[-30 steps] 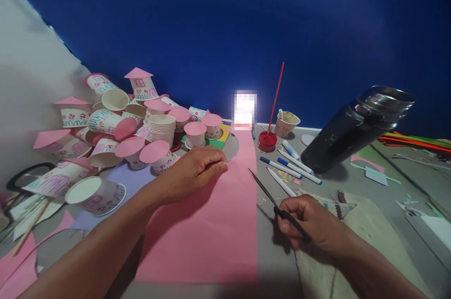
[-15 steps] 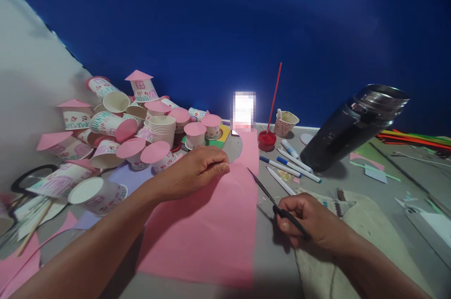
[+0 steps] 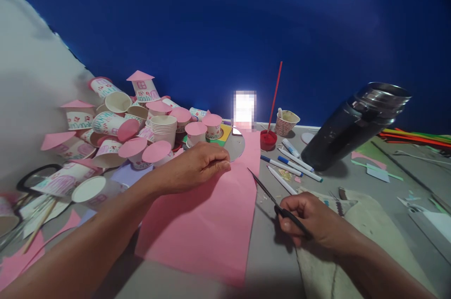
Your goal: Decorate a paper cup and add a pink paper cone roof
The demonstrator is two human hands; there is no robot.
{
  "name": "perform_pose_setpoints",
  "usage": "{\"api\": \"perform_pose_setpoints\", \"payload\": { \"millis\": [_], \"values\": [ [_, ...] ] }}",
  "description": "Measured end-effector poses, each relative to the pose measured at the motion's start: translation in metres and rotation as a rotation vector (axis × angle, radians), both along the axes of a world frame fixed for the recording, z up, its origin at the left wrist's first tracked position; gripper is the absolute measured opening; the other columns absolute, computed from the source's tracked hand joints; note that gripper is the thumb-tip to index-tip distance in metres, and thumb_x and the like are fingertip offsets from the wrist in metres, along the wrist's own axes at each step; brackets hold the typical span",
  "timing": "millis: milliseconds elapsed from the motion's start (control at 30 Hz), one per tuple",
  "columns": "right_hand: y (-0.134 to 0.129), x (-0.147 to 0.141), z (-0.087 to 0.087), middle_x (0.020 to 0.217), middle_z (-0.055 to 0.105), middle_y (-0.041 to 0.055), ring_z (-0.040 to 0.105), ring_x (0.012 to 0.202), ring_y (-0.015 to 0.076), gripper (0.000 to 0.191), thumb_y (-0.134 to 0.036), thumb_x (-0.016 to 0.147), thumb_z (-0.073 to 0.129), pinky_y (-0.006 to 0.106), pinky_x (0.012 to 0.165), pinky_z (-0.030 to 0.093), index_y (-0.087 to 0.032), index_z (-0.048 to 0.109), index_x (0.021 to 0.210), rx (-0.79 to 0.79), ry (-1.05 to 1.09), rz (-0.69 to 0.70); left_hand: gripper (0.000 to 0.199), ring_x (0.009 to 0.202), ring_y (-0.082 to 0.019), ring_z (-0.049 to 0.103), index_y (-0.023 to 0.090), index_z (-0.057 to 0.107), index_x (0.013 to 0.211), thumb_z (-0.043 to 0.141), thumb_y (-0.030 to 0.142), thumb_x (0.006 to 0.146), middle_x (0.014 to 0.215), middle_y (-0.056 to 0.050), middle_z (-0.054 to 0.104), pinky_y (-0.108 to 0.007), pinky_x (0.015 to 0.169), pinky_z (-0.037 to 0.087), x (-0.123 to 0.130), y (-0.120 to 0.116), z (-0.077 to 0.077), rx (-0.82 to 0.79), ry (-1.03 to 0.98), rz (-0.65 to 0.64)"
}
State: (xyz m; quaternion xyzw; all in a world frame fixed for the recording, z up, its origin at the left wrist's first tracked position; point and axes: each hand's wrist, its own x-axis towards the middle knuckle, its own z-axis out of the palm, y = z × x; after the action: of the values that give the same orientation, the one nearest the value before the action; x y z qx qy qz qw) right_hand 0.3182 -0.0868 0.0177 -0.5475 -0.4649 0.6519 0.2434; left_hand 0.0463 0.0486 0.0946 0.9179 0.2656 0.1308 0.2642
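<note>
A large sheet of pink paper (image 3: 197,228) lies in the middle of the grey table, with a rounded cut-out in its upper part. Fingers of my left hand (image 3: 204,165) are pinched together on the paper just below that curve. My right hand (image 3: 306,219) is wrapped round the black handles of a pair of scissors (image 3: 265,188). Their blades look nearly closed and point up and left, the tips at the paper's right edge. Whether the tips touch the paper, I cannot tell.
Decorated paper cups (image 3: 141,88) with pink paper roofs are piled at the left. Several markers (image 3: 289,169), a small red dish (image 3: 268,140) with a red stick, and a patterned cup (image 3: 286,123) stand behind. A dark flask (image 3: 338,129) leans at the right, near a beige cloth (image 3: 373,238).
The pink sheet has turned slightly, its lower end swinging left. Both hands keep nearly the same place, and the scissors have barely moved.
</note>
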Motion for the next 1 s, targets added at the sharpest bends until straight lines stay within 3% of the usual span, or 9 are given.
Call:
{"api": "perform_pose_setpoints", "payload": {
  "millis": [200,567,1000],
  "values": [
    [-0.002,0.001,-0.004,0.047,0.056,-0.0036,0.044,0.046,0.0084,0.051,-0.057,0.066,0.089,0.023,0.051,0.030,-0.019,0.055,0.062,-0.005,0.007,-0.020,0.033,0.069,-0.015,0.049,0.020,0.050,0.070,0.049,0.029,0.102,0.070,0.001,0.054,-0.030,0.067,0.035,0.002,0.003,0.006,0.024,0.011,-0.037],
    [-0.002,0.000,-0.002,0.048,0.056,-0.0022,0.042,0.046,0.0085,0.062,-0.073,0.062,0.086,0.024,0.049,0.026,-0.020,0.054,0.063,0.003,0.002,-0.001,0.033,0.073,-0.016,0.051,0.019,0.053,0.072,0.049,0.030,0.103,0.072,0.000,0.056,-0.031,0.069,0.036,0.008,0.008,0.009,0.016,0.088,-0.066],
    [0.000,0.003,-0.002,0.047,0.056,-0.0029,0.043,0.046,0.0089,0.056,-0.064,0.064,0.088,0.024,0.050,0.028,-0.019,0.055,0.063,-0.002,-0.003,-0.004,0.035,0.066,-0.015,0.048,0.021,0.055,0.068,0.053,0.032,0.101,0.063,0.002,0.050,-0.030,0.068,0.040,0.011,0.016,0.010,0.010,0.058,-0.116]
  ]
}}
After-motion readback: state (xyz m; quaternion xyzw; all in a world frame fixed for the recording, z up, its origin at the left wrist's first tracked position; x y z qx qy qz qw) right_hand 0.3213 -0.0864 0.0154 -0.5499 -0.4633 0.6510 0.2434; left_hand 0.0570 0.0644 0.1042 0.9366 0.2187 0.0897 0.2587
